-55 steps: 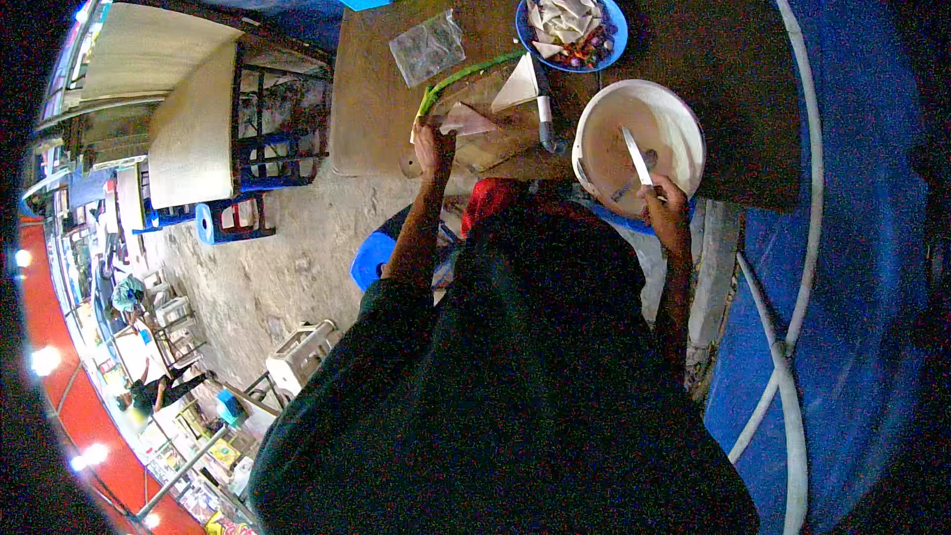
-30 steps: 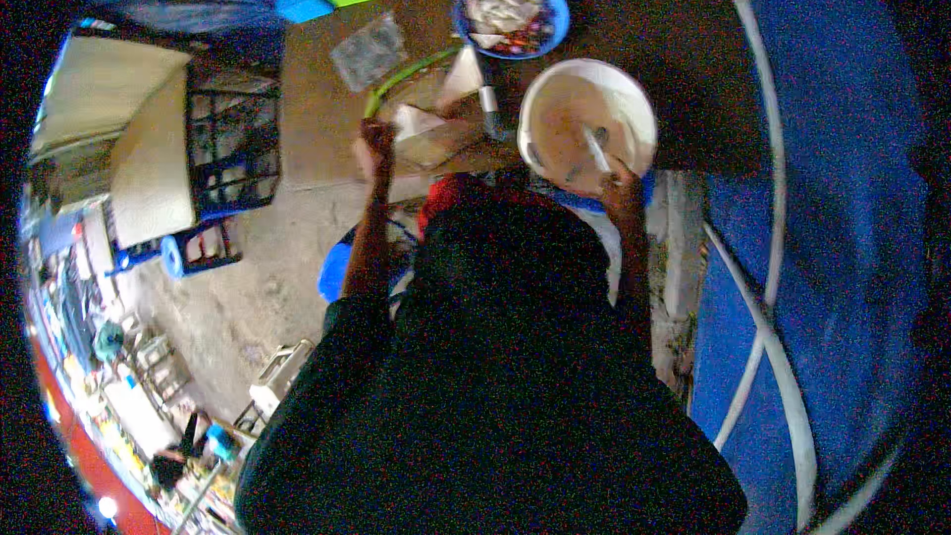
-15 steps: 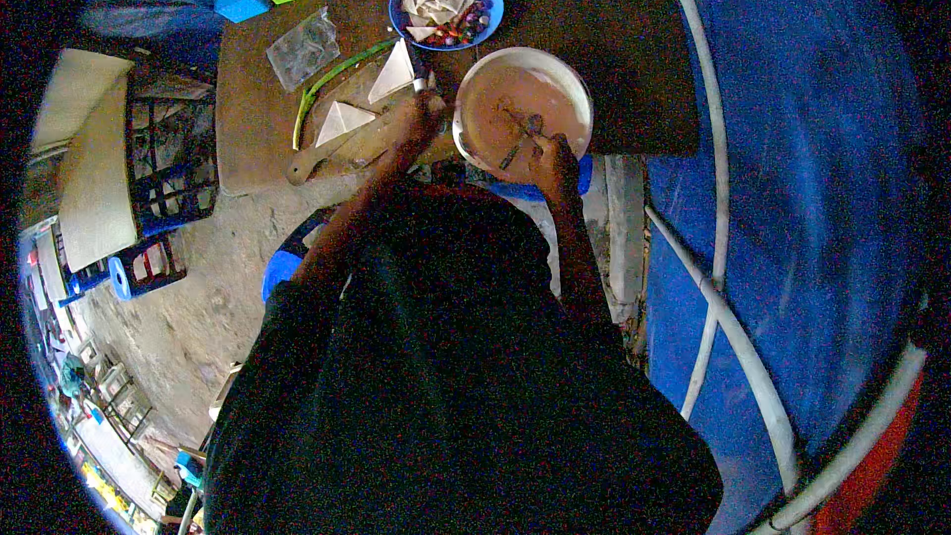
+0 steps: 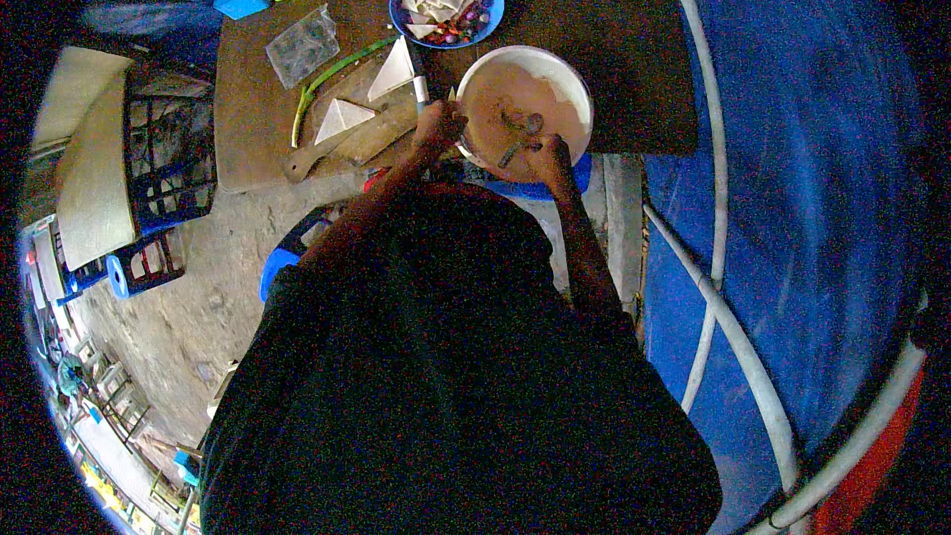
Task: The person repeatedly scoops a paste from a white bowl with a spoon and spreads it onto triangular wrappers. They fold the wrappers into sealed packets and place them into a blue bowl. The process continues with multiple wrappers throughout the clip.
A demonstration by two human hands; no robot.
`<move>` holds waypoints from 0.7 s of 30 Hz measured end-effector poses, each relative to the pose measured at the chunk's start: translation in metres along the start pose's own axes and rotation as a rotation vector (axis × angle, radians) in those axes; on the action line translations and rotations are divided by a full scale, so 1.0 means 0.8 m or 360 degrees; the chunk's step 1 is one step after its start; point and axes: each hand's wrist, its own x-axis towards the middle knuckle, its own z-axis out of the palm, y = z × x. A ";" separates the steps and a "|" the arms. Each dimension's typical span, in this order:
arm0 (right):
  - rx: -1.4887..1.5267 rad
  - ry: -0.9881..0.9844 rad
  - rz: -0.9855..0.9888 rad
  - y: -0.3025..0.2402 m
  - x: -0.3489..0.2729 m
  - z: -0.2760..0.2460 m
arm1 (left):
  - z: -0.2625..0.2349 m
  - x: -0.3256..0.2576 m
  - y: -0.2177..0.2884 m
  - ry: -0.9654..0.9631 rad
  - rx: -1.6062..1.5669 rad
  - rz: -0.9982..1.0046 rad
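Observation:
A white bowl (image 4: pixel 578 89) holds a smooth pinkish-brown mixture (image 4: pixel 492 99); I cannot tell whether it is liquid or paste. My right hand (image 4: pixel 555 160) is closed on a metal spoon (image 4: pixel 534 124) dipped into the bowl near its right side. At the bowl's left rim, my left hand (image 4: pixel 439 126) is closed with its fingers against the edge. Just left of that hand lies a wooden cutting board (image 4: pixel 381 136) with a handle. White triangular pieces (image 4: pixel 343 119) rest on and by the board, and a white-and-black object (image 4: pixel 420 89) is beside them.
Behind the bowl stands a blue plate (image 4: pixel 498 15) with pale triangles and chopped red and purple pieces. A green stalk (image 4: pixel 332 74), a clear plastic pack (image 4: pixel 303 47) and a blue-green tissue box (image 4: pixel 243 0) lie to the left. White poles (image 4: pixel 715 168) and blue sheeting bound the right.
My left hand has moved right and slightly down, from beside the board to the bowl's rim. My right hand has shifted the spoon a little within the mixture.

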 end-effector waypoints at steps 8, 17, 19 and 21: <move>0.0615 -0.0148 0.0094 0.010 0.013 0.022 | -0.018 -0.013 0.020 0.0004 0.0049 0.0038; 0.0022 0.0145 -0.0179 -0.010 0.006 -0.015 | -0.017 -0.003 0.018 0.0125 -0.0177 -0.0070; -0.0246 0.0163 -0.0090 -0.016 0.008 -0.003 | -0.008 0.004 -0.003 0.0158 -0.0368 -0.0101; -0.0092 0.0336 -0.0189 -0.016 0.005 0.005 | -0.002 0.007 -0.018 0.0121 -0.0417 -0.0161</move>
